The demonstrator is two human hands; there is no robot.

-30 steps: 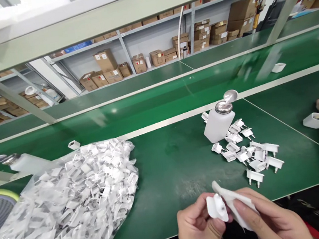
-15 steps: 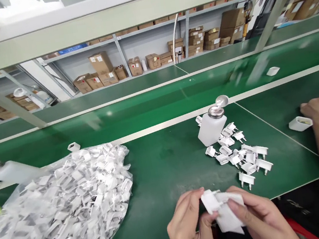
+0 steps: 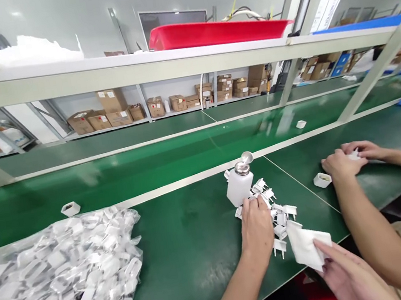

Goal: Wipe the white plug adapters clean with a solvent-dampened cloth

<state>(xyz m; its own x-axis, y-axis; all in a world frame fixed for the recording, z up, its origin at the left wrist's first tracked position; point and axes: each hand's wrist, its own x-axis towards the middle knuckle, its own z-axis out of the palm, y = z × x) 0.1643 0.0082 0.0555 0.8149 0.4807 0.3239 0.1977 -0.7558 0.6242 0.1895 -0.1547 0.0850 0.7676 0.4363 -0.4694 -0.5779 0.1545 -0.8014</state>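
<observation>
1. At the middle of the green bench (image 3: 198, 231), the left hand (image 3: 256, 227) lies palm-down on a heap of white plug parts (image 3: 281, 215); its fingers curl into the pile, though whether they grip one cannot be told.
2. At the heap's 11 o'clock stands a white dispenser bottle (image 3: 240, 188), touching it.
3. At 5 o'clock, the right hand (image 3: 347, 273) pinches a white cloth (image 3: 307, 249).
4. At 3 o'clock, a co-worker's hands (image 3: 343, 160) rest beside a small white shell (image 3: 321, 180).
5. At 9 o'clock lies a clear bag of parts (image 3: 57, 279).
</observation>
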